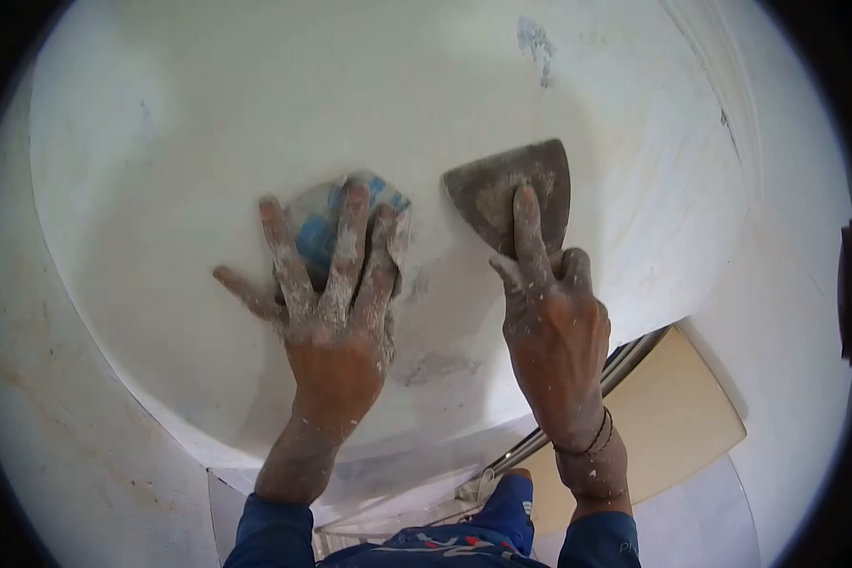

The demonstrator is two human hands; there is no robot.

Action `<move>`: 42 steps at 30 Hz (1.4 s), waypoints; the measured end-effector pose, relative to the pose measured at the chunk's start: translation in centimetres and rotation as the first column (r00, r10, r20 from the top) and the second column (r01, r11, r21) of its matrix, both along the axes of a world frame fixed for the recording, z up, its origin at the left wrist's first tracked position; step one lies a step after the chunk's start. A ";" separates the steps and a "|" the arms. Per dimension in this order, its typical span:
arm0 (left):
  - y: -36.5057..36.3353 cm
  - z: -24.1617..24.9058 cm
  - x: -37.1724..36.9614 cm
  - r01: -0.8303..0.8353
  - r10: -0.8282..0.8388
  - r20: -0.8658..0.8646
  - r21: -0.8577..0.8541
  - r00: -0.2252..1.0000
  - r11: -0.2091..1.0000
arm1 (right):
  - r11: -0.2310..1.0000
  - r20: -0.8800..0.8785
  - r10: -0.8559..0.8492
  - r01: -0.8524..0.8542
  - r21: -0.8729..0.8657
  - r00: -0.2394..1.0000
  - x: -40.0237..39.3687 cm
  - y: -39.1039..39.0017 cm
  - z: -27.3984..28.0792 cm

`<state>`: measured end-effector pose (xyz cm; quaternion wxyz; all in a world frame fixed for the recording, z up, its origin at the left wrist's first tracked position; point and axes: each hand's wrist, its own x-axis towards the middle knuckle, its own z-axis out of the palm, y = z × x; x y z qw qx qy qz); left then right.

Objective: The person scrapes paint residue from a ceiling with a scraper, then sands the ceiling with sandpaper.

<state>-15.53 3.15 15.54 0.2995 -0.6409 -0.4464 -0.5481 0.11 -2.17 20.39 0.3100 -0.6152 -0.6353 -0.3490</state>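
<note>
My left hand (327,275), dusted with white powder, lies with its fingers spread over a crumpled piece with blue print (314,237), pressing it against the pale surface (256,114). Part of that piece is hidden under the palm and fingers. To the right, my right hand (554,312) is wrapped round the lower end of a dark triangular scraper (502,185). Its index finger lies stretched along the blade, whose wide edge points up and away from me. The scraper's handle is hidden in the hand.
A beige panel (677,417) stands at the lower right beside dark metal rails (634,360). A dark object (849,293) is at the far right edge. Grey smudges (537,47) mark the surface at the top. The surface's curved edge runs down the left.
</note>
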 end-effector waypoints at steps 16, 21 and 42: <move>1.7 -0.6 -0.1 -0.177 0.189 -0.090 0.130 0.978 0.976 | 0.998 0.016 -0.066 0.065 0.021 0.998 0.7 0.2 0.2; 0.1 -0.5 0.8 0.023 -0.018 0.058 -0.077 0.998 0.997 | 0.999 0.039 -0.026 0.025 0.036 0.999 1.0 0.1 -0.1; 1.4 -0.7 0.5 -0.171 0.179 -0.090 0.091 0.980 0.981 | 0.997 0.131 -0.069 0.067 0.023 0.989 1.7 -0.1 0.2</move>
